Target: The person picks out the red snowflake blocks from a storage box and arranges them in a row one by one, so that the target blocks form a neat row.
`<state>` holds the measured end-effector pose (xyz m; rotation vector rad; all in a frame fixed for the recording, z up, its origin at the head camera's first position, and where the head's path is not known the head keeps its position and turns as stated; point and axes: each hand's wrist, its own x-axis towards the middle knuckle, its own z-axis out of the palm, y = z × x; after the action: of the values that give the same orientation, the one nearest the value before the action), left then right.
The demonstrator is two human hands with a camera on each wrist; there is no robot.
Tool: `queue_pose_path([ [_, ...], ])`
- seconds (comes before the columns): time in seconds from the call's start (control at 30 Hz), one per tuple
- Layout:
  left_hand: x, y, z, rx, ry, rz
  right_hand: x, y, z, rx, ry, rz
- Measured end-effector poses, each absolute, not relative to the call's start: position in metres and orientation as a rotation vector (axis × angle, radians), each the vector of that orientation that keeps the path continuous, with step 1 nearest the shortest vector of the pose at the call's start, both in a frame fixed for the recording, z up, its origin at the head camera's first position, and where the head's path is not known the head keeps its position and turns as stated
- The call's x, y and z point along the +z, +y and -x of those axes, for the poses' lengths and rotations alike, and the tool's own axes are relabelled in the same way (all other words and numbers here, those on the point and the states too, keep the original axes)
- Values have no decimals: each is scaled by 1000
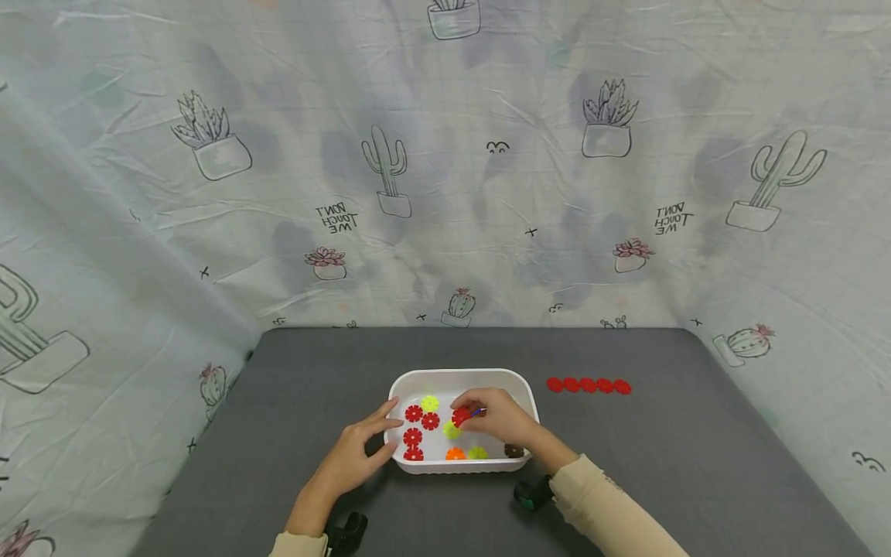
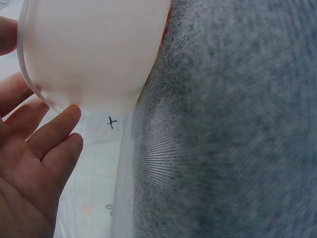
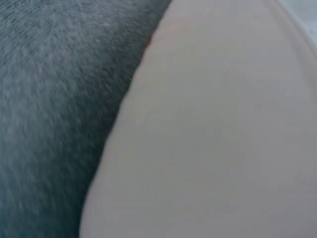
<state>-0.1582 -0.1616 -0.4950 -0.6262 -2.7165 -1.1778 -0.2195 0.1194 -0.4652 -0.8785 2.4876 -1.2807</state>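
Note:
A white plastic tray (image 1: pixel 462 466) holds notched plastic discs, including red discs (image 1: pixel 413 437), a yellow disc (image 1: pixel 429 404), an orange disc (image 1: pixel 455 454) and a brown disc (image 1: pixel 513 450). Over its middle, my right hand (image 1: pixel 503 418) pinches a red disc (image 1: pixel 460 416) between thumb and fingers; a thin blue piece (image 1: pixel 477 412) shows at those fingertips. My left hand (image 1: pixel 355 452) touches the tray's left rim with spread fingers. In the left wrist view, some of its fingers (image 2: pixel 54 131) lie against the outer wall, others reach behind the rim. The right wrist view shows the tray wall (image 3: pixel 213 129), its hand hidden.
On the grey table (image 1: pixel 334 352), a row of several red discs (image 1: pixel 588 385) lies right of the tray, toward the back. A curtain (image 1: pixel 445 178) with printed cactuses hangs behind and at the sides. Dark devices are strapped at both wrists.

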Motion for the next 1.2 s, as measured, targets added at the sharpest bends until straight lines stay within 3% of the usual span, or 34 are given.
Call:
queue_pose_path([
  [0.63,-492,-160,158,-1188,-2719,630,-439,169,208,-1561,2531,554],
  [0.8,-493,-160,158,-1185,-2724,625,-465,191,216,-1700,2566,499],
  [1.2,-494,-161,158,-1158,-2721,629,-485,230,215,-1958,2566,385],
])
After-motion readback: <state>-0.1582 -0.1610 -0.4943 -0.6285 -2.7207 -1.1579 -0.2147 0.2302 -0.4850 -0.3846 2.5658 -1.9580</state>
